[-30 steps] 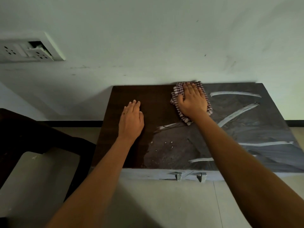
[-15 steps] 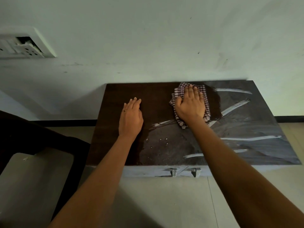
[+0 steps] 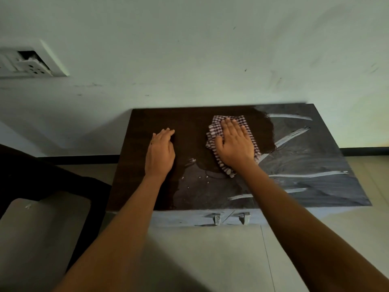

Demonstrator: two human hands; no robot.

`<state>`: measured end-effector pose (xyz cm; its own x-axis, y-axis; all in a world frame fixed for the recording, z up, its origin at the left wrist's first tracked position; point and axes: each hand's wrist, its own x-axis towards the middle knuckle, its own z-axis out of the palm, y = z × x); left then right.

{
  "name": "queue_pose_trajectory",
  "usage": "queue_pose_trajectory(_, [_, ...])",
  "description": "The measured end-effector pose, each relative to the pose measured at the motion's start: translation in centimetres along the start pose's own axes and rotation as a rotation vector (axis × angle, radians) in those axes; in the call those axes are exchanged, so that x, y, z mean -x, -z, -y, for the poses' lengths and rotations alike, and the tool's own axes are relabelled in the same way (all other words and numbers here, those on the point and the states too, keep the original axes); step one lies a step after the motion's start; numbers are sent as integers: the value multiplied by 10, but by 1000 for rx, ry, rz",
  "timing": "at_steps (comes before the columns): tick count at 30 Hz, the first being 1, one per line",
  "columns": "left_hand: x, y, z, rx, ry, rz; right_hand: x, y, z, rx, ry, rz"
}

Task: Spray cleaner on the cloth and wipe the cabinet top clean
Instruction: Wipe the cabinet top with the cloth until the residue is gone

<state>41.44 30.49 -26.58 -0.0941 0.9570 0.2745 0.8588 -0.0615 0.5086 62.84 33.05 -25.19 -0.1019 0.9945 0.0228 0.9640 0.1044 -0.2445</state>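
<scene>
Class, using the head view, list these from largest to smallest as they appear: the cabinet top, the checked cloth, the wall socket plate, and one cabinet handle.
1. Cabinet top
2. Socket plate, cut off at the frame edge
3. Cloth, partly hidden under the right hand, so its order with the socket plate is unsure
4. Handle

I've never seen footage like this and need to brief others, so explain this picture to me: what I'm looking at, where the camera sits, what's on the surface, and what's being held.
There is no machine here. The camera is worn on a person's head and looks forward and down, so both bare arms reach in from the bottom edge. They stand at a dark cabinet top set against a pale wall. The right hand lies flat, pressing a checked cloth against the top. The left hand rests palm down on the bare wood, holding nothing. The left part looks dark and wiped; the right part carries a greyish film with pale streaks. No spray bottle is in view.
</scene>
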Motion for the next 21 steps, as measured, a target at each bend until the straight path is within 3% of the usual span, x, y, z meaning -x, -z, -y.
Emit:
queue_pose_trajectory(7, [2, 3, -2, 14, 15, 10, 15, 0, 10, -2, -236, -41])
queue_pose_trajectory(12, [7, 8, -4, -18, 0, 24, 26, -11, 50, -12, -123, -17])
queue_pose_trajectory(18, [30, 19, 3, -48, -19, 33, 49, -17, 66, -19, 164, 52])
queue_pose_trajectory(21, [40, 22, 4, -38, 2, 35, 56, -11, 48, -12, 139, 27])
